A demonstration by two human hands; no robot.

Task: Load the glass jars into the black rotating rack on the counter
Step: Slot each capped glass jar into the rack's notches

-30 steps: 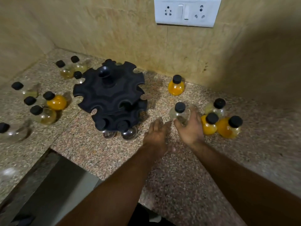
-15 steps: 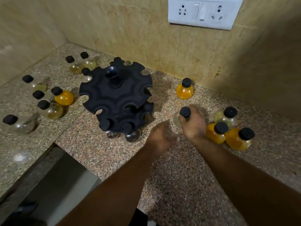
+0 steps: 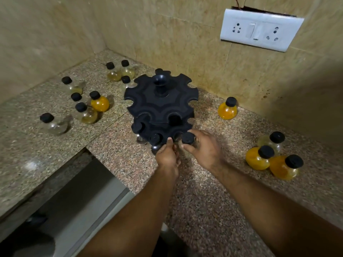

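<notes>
- Head view: we have carried the clear jar (image 3: 187, 140) from its spot near the orange group over to the rack (image 3: 161, 108); our right hand (image 3: 203, 148) has its fingers closed round it at a lower-tier notch, so seating looks imminent.
- Our left hand (image 3: 168, 156) touches the rack's lower edge, fingers loosely curled, holding nothing.
- We count twelve jars loose on the counter (image 3: 213, 191), two already hanging.

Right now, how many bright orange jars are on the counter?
4: one left of the rack, one alone by the back wall, two together at far right.
</notes>
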